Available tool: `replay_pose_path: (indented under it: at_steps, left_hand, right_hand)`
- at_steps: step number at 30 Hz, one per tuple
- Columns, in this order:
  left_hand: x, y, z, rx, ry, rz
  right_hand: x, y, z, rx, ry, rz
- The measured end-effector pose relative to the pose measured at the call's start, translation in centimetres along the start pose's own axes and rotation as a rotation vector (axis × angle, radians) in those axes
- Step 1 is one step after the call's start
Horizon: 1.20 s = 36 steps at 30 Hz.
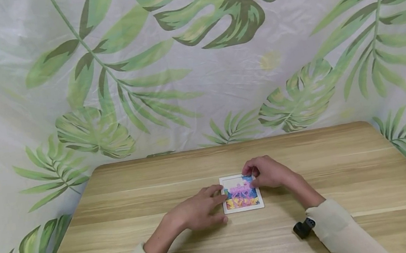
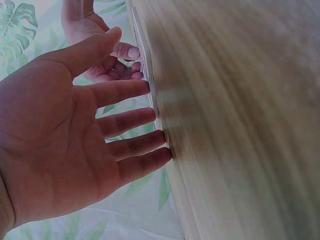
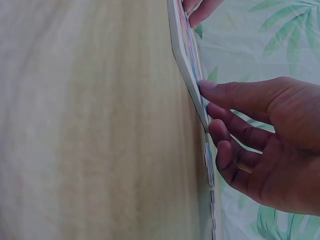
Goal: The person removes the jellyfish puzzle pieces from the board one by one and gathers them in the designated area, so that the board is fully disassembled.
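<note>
A small square white-framed picture board (image 1: 244,208), printed in pink, blue and yellow with a pale area at its upper left, lies on the wooden table. My left hand (image 1: 200,209) is at its left side, fingers spread and nearly straight. In the left wrist view, the index fingertip (image 2: 145,87) is right at the board's edge, and the others reach down toward the tabletop. At the upper right corner, my right hand (image 1: 269,172) grips the board between thumb and index finger. The right thumb (image 3: 210,86) lies over the printed face in the right wrist view, with the remaining fingers curled.
The wooden table (image 1: 147,172) stretches out on all sides of the board. Behind it hangs a pale leaf-print cloth (image 1: 186,116). A black wrist device (image 1: 304,228) is worn at the right sleeve. Thin pale strips (image 3: 209,165) show beyond the board along the tabletop.
</note>
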<state>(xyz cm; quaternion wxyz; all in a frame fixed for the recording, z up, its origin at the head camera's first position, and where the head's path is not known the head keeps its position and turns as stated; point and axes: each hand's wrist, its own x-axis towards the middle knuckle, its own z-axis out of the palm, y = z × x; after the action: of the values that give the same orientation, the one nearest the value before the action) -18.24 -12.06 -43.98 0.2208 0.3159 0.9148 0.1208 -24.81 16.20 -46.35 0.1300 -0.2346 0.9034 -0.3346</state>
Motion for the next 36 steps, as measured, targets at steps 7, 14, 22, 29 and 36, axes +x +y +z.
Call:
replay_pose_path:
  at_steps: [7, 14, 22, 29, 36]
  left_hand:
    - [-0.06, 0.09, -0.14, 0.003, -0.002, 0.002]
    - [0.02, -0.02, -0.21, 0.006, -0.002, -0.001]
    - [0.01, -0.06, -0.31, 0.01, 0.0, -0.007]
    - [-0.03, 0.17, -0.51, 0.008, 0.0, -0.003]
    - [-0.11, 0.28, -0.3, -0.019, -0.013, -0.004]
  right_hand:
    - [-0.24, -0.51, 0.26, -0.022, 0.043, 0.002]
    - [-0.19, -0.74, 0.17, -0.043, 0.043, -0.018]
    - [0.16, -0.38, 0.03, -0.064, -0.024, -0.068]
    - [0.18, -0.51, 0.03, -0.092, -0.007, -0.063]
    - [-0.32, -0.77, 0.18, -0.099, 0.017, -0.065]
